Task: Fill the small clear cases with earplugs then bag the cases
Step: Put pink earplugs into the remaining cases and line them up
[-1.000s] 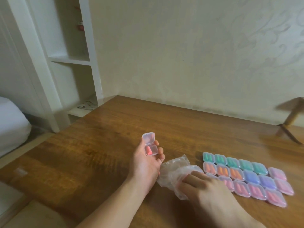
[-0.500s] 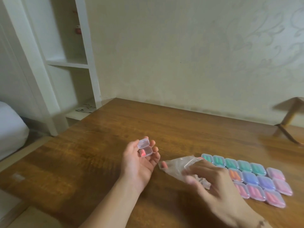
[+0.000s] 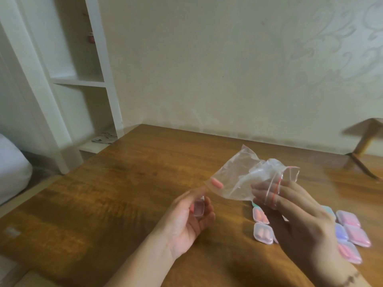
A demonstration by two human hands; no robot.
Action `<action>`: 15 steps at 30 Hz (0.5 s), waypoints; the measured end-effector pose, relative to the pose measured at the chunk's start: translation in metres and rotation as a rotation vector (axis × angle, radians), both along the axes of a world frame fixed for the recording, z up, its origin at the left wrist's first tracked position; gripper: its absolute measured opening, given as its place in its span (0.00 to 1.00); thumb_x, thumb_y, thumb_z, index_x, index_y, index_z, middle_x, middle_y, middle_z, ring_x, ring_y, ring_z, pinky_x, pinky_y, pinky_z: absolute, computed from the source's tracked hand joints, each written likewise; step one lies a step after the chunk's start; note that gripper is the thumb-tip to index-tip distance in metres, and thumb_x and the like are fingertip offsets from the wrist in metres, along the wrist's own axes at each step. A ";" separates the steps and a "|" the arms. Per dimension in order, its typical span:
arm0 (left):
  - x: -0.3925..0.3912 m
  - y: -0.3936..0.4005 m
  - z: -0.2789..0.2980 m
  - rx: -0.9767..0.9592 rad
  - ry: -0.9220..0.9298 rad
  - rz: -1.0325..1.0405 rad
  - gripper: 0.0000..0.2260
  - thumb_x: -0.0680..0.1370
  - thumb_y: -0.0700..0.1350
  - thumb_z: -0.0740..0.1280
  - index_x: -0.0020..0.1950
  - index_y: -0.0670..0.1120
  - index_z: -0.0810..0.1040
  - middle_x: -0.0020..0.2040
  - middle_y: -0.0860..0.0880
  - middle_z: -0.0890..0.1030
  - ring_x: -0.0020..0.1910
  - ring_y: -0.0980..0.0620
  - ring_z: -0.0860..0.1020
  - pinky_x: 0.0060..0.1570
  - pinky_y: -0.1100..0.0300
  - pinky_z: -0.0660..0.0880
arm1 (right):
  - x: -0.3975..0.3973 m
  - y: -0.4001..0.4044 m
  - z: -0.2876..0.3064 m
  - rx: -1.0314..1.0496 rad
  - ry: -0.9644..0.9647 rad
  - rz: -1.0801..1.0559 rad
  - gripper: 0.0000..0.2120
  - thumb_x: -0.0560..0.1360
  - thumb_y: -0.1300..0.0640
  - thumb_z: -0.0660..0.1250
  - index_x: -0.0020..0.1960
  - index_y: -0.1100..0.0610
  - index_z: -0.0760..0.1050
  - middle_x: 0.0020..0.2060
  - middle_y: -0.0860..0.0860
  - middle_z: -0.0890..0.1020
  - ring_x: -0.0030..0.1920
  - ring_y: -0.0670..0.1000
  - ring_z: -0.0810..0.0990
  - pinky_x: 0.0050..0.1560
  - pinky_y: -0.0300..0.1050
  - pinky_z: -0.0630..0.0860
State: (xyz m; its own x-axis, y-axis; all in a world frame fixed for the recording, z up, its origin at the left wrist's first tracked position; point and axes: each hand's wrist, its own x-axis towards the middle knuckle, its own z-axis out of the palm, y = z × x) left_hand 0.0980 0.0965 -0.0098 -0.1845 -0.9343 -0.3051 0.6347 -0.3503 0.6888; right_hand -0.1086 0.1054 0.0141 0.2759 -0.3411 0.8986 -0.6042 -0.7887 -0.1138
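The left hand (image 3: 186,220) cups a small clear plastic case (image 3: 198,208) in curled fingers. At three o'clock, the right hand (image 3: 294,216) pinches a crinkly clear plastic bag (image 3: 238,179).

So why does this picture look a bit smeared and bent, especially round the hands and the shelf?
Head view: the left hand and the small clear case it holds are motion-blurred; the right hand and the plastic bag are sharper. The wide lens bows the white shelf. Soft light glares off the wooden table.
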 end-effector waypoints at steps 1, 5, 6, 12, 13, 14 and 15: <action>-0.001 0.001 0.001 -0.028 -0.001 -0.031 0.14 0.64 0.44 0.78 0.48 0.42 0.86 0.39 0.45 0.80 0.39 0.50 0.78 0.36 0.58 0.79 | 0.001 0.002 0.001 -0.013 0.004 0.020 0.07 0.72 0.63 0.69 0.49 0.61 0.82 0.48 0.48 0.81 0.52 0.47 0.79 0.56 0.36 0.73; -0.001 0.004 0.003 -0.105 -0.015 -0.040 0.07 0.69 0.44 0.75 0.43 0.41 0.84 0.37 0.46 0.80 0.35 0.52 0.79 0.34 0.61 0.78 | 0.001 0.003 -0.003 0.006 0.070 0.076 0.08 0.72 0.62 0.70 0.51 0.59 0.82 0.46 0.51 0.83 0.48 0.51 0.80 0.49 0.43 0.76; -0.001 0.003 0.003 -0.115 -0.030 -0.024 0.07 0.70 0.44 0.75 0.42 0.41 0.83 0.37 0.47 0.80 0.34 0.53 0.79 0.33 0.61 0.78 | 0.001 0.001 -0.005 0.029 0.093 0.074 0.07 0.73 0.62 0.69 0.50 0.60 0.83 0.45 0.52 0.83 0.47 0.52 0.80 0.47 0.45 0.77; -0.001 0.002 0.001 -0.089 -0.065 0.045 0.05 0.71 0.42 0.72 0.43 0.41 0.82 0.44 0.43 0.83 0.40 0.51 0.82 0.35 0.61 0.79 | -0.017 0.012 -0.001 0.139 0.099 0.029 0.14 0.73 0.56 0.59 0.46 0.53 0.84 0.44 0.49 0.79 0.48 0.54 0.73 0.48 0.51 0.68; 0.000 0.002 0.002 -0.086 -0.066 0.056 0.05 0.71 0.43 0.72 0.42 0.41 0.82 0.46 0.43 0.83 0.42 0.50 0.82 0.36 0.61 0.79 | -0.016 0.015 -0.001 0.177 -0.028 -0.032 0.15 0.72 0.56 0.57 0.45 0.50 0.83 0.46 0.49 0.77 0.49 0.53 0.71 0.51 0.49 0.66; 0.000 0.002 0.002 -0.083 -0.069 0.065 0.05 0.71 0.44 0.72 0.40 0.42 0.83 0.47 0.43 0.84 0.44 0.50 0.82 0.37 0.61 0.78 | -0.013 0.017 -0.003 0.246 -0.206 -0.093 0.14 0.72 0.55 0.57 0.44 0.45 0.82 0.48 0.46 0.74 0.51 0.51 0.70 0.52 0.46 0.66; -0.001 0.002 0.003 -0.079 -0.075 0.071 0.06 0.71 0.44 0.71 0.39 0.42 0.83 0.48 0.43 0.84 0.45 0.49 0.82 0.37 0.61 0.78 | -0.009 0.015 -0.006 0.346 -0.384 -0.140 0.12 0.72 0.52 0.60 0.41 0.40 0.81 0.50 0.43 0.71 0.53 0.51 0.70 0.53 0.44 0.68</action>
State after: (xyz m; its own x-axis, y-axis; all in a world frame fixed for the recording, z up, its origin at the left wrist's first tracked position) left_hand 0.0974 0.0983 -0.0071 -0.0964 -0.9658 -0.2407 0.6016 -0.2492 0.7589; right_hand -0.1176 0.1208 0.0083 -0.1203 -0.6455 0.7542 -0.5643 -0.5806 -0.5869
